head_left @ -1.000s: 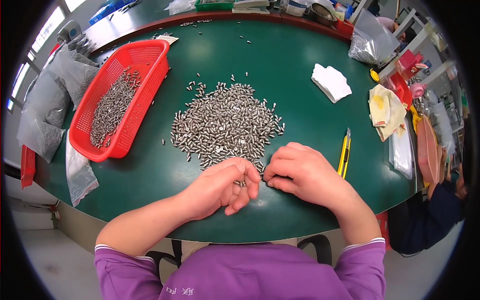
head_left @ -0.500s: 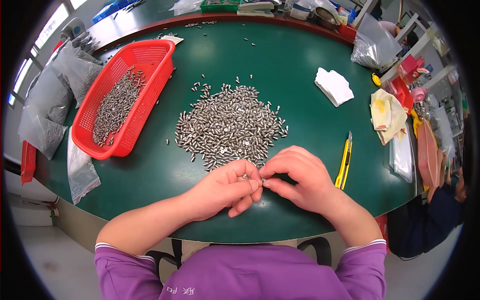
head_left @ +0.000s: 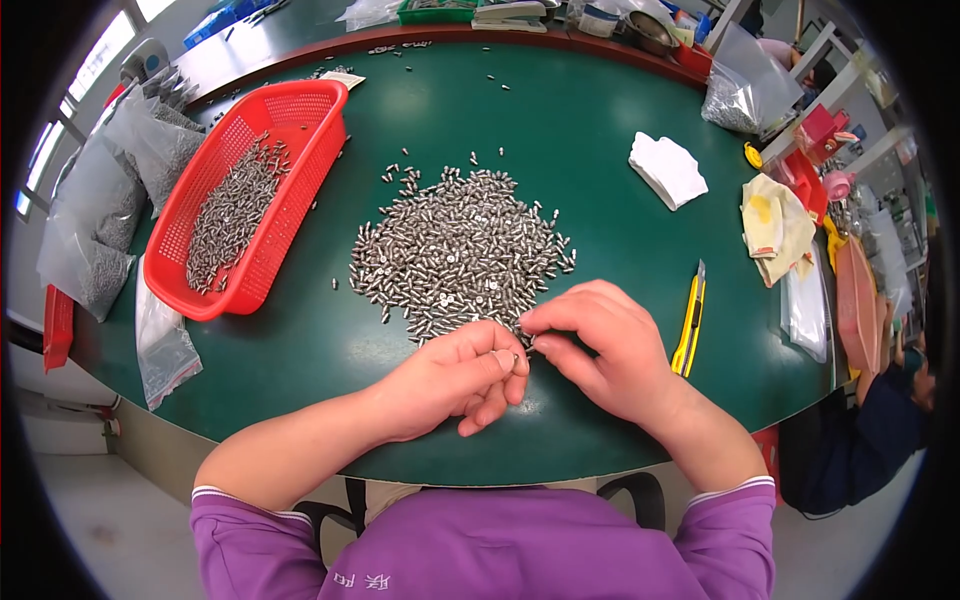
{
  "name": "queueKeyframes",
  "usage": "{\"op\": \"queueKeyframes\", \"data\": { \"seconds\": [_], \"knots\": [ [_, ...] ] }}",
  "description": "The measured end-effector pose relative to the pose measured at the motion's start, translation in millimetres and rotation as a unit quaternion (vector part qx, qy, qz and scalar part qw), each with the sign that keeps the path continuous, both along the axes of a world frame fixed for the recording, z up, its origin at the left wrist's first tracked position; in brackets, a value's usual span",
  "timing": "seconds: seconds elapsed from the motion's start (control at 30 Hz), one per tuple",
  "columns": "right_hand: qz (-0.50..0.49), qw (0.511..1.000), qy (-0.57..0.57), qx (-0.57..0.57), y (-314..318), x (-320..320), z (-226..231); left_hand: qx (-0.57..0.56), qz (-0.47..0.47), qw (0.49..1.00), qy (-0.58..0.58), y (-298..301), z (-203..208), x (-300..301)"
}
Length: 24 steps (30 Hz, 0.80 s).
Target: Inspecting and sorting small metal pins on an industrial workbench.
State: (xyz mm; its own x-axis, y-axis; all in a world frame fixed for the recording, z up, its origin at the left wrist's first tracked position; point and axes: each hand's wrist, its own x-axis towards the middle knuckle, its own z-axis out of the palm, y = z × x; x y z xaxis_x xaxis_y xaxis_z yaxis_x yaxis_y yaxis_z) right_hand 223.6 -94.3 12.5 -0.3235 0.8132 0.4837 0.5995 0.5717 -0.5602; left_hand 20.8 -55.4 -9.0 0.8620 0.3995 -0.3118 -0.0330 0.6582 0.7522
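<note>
A broad heap of small silvery metal parts (head_left: 455, 250), bullet-shaped with grooves, lies in the middle of the green table. At its near edge, my left hand (head_left: 460, 380) is curled, its thumb pressed against the index finger. One small metal part (head_left: 515, 357) shows at those fingertips; whatever else is inside the curled fingers is hidden. Close beside it, my right hand (head_left: 610, 350) is bent in a pinch, thumb and index tips at the heap's near right edge. Something tiny and dark shows between those tips, too small to make out.
A red perforated basket (head_left: 320, 150) holding more such parts stands left, beside filled clear bags (head_left: 95, 210). To the right lie a yellow utility knife (head_left: 689, 325), white paper (head_left: 668, 172) and a stained cloth (head_left: 773, 228). A person (head_left: 860, 440) sits at far right.
My right hand has shifted slightly up and right, its fingertips parting from the left hand's and now at the heap's edge. The left hand has barely moved.
</note>
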Motion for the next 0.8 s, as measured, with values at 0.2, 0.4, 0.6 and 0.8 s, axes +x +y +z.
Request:
{"op": "queueKeyframes", "data": {
  "seconds": [0.2,0.4,0.6,0.8],
  "knots": [
    [-0.002,0.995,-0.077,-0.060,2.2,9.8,-0.9,-0.017,0.007,1.000,-0.011,1.1,0.8,-1.4],
    [0.014,0.989,-0.111,-0.094,-0.2,8.4,-2.7,-0.029,0.029,0.999,-0.011,3.2,0.4,-3.0],
    [0.009,0.989,-0.112,-0.099,0.2,6.0,-4.5,-0.020,0.029,0.999,-0.006,2.7,-0.7,-2.1],
    [0.040,0.998,-0.031,-0.047,-1.0,2.3,-3.6,0.004,0.018,1.000,0.018,0.7,2.5,-0.5]
  ]
}}
